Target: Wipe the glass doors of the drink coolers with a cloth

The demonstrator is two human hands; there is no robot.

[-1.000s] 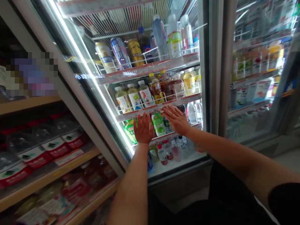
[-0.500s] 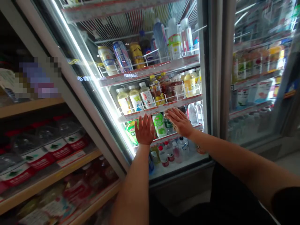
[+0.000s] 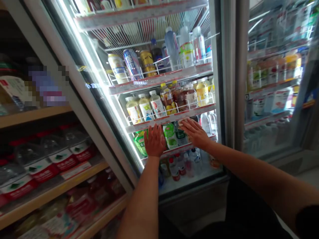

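Both my hands rest flat on the glass door (image 3: 174, 43) of a lit drinks cooler. My left hand (image 3: 154, 141) has its fingers stretched upward, open, just below a shelf of small juice bottles (image 3: 146, 108). My right hand (image 3: 195, 132) lies palm down, fingers spread toward the left, open, over a green-labelled bottle (image 3: 170, 136). Neither hand holds anything. Behind the glass, the upper shelf carries cans (image 3: 132, 64) and tall bottles (image 3: 185, 46). Small red-capped bottles (image 3: 174, 167) stand on the bottom shelf.
A second cooler door (image 3: 274, 76) with drinks stands to the right, past a grey door frame (image 3: 229, 73). Left of the cooler, wooden shelves (image 3: 37, 114) hold red-and-white packaged goods (image 3: 59, 159) and bagged items lower down.
Both hands stay pressed on the glass in about the same place. The view has shifted a little, so the cooler shelves now sit lower in the frame.
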